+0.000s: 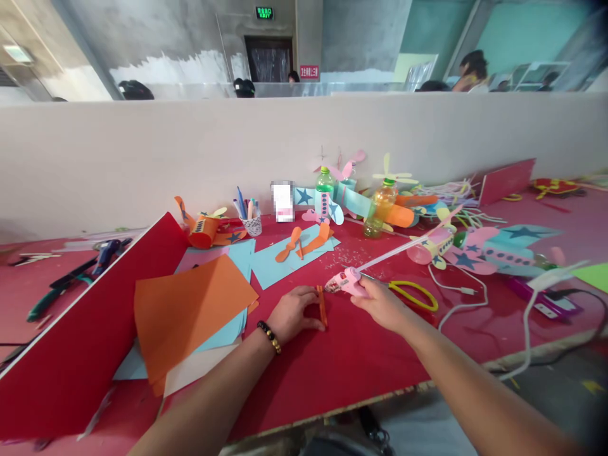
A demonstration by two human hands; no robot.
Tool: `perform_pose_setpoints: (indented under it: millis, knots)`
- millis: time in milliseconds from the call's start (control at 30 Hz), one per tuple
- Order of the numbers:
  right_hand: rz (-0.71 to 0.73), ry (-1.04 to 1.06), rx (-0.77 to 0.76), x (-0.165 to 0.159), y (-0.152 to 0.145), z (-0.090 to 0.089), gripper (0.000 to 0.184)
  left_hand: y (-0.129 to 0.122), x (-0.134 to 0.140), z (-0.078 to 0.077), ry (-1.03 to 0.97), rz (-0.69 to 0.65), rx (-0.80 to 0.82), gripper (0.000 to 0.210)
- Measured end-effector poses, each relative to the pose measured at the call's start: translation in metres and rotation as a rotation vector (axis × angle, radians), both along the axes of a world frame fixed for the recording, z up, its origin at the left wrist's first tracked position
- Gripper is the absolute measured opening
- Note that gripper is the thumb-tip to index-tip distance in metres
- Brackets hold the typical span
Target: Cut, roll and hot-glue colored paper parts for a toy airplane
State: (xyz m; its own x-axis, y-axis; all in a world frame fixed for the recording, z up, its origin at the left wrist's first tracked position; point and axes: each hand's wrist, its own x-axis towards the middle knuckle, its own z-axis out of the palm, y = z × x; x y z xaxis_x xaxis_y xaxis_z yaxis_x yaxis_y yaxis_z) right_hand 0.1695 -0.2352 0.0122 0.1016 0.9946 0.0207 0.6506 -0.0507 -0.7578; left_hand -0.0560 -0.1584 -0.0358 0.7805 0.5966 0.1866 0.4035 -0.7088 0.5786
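Note:
My left hand (pixel 295 315), with a beaded bracelet at the wrist, grips a narrow folded orange paper strip (pixel 322 308) between fingertips and thumb, low over the red tabletop. Closed round the handle of a pink hot glue gun (pixel 349 282) is my right hand (pixel 384 305). A long clear glue stick (pixel 396 253) sticks out of the gun's back. The gun's nozzle points left, close to the strip's upper end; whether they touch I cannot tell. Just behind lie an orange paper propeller (pixel 289 246) and a bent orange paper piece (pixel 317 240) on light blue paper (pixel 270 266).
Yellow-handled scissors (pixel 413 295) lie right of my right hand. Orange sheets (pixel 185 310) are stacked at left beside a red divider (pixel 109 342). Bottle planes (pixel 494 250) stand right and behind, near a pen cup (pixel 252 225). White cables (pixel 484 297) cross the right side.

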Motion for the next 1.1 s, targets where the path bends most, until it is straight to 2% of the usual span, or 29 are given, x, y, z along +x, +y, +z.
perform_pose_setpoints:
  millis: [100,200,300,400,500,600,733,800,867,933,1000,1100]
  knots:
    - [-0.088,0.212,-0.056,0.004,-0.001,-0.003,0.017,-0.001,0.000,0.002,0.011,0.009,0.003,0.055]
    - [-0.204,0.487,-0.057,0.019,-0.010,-0.007,0.023,-0.002,0.000,0.003,0.026,0.022,0.005,0.054]
    - [-0.316,0.610,-0.010,0.046,-0.022,-0.010,0.032,-0.002,0.000,0.004,0.038,0.013,0.013,0.053]
    - [-0.465,0.530,-0.005,0.079,-0.033,-0.013,0.040,-0.002,0.000,0.004,0.037,-0.005,0.018,0.051]
    - [-0.601,0.295,0.056,0.108,-0.039,-0.017,0.037,-0.002,0.000,0.003,0.038,-0.004,0.018,0.050]
    - [-0.654,0.029,0.053,0.127,-0.038,-0.025,0.033,-0.001,-0.001,0.002,0.037,-0.012,0.016,0.050]
    - [-0.582,-0.279,-0.006,0.140,-0.034,-0.037,0.033,-0.001,-0.001,0.002,0.033,-0.017,0.018,0.050]
    - [-0.535,-0.442,-0.012,0.142,-0.033,-0.038,0.032,-0.001,-0.001,0.002,0.032,-0.016,0.020,0.050]
    - [-0.517,-0.609,0.018,0.137,-0.031,-0.032,0.031,-0.001,0.000,0.002,0.033,-0.016,0.022,0.050]
    - [-0.492,-0.705,0.124,0.122,-0.027,-0.019,0.030,-0.001,0.000,0.003,0.032,-0.016,0.023,0.051]
    - [-0.359,-0.642,0.285,0.095,-0.017,-0.007,0.029,-0.001,0.000,0.004,0.027,-0.021,0.024,0.051]
    - [0.064,-0.425,0.303,0.044,0.009,0.002,0.023,-0.002,0.000,0.006,0.015,-0.026,0.026,0.050]
